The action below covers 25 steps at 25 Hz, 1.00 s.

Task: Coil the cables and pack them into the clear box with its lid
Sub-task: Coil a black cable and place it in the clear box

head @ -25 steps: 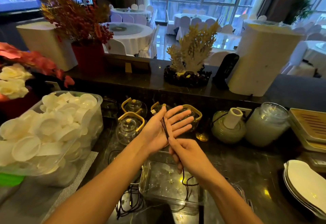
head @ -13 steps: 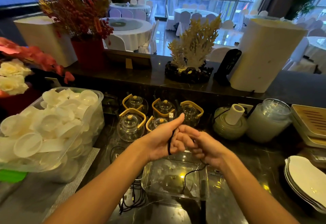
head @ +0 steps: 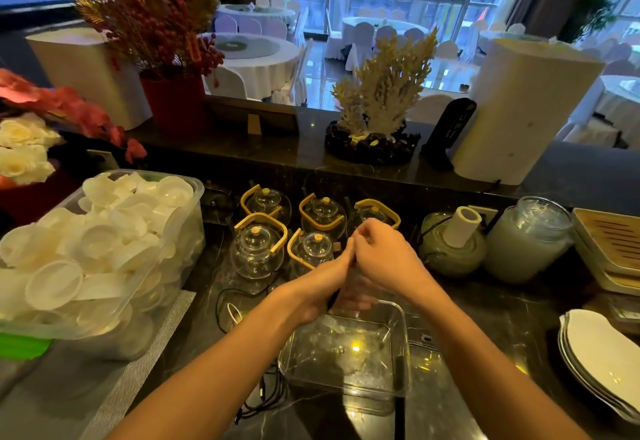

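The left hand (head: 320, 287), open flat a second ago, has curled round the cable (head: 333, 299); the right hand (head: 381, 256) now presses against it, winding. The coil looks partly formed. The box (head: 405, 346) sits empty just below the hands; more cables (head: 263, 394) lie beside it.

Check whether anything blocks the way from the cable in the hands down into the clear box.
Nothing visible does. Both hands hold the black cable just above the clear box, whose top is open with no lid on it.
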Motion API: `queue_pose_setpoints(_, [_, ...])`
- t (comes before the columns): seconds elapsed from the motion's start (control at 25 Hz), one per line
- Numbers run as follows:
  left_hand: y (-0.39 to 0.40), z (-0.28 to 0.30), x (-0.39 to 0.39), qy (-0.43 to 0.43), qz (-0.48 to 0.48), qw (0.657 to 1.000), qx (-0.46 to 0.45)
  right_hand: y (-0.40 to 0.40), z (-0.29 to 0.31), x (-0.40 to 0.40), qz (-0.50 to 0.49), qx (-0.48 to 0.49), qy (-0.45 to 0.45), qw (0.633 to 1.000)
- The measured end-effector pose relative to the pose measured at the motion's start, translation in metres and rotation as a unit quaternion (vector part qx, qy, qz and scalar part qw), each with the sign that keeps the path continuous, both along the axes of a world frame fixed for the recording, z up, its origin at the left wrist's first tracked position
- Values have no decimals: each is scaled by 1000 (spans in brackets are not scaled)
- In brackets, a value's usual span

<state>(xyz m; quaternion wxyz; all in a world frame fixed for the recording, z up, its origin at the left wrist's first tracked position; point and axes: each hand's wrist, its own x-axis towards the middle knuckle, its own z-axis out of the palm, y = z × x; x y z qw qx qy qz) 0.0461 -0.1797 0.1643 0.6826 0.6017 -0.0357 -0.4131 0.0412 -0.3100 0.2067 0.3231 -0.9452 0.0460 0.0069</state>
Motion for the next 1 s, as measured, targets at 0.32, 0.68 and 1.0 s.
queue_pose_setpoints(0.32, [1,13,26,118,238,922,-280,3,-31,-58,28,370,93,924])
queue_pose_setpoints(0.68, [2,33,8,152,9,912,-381,-13,-74,-63,31,667,174,724])
queue_pose_setpoints(1.0, [1,1,3,160,-38,938,-305,-24,-74,-52,30,534,124,836])
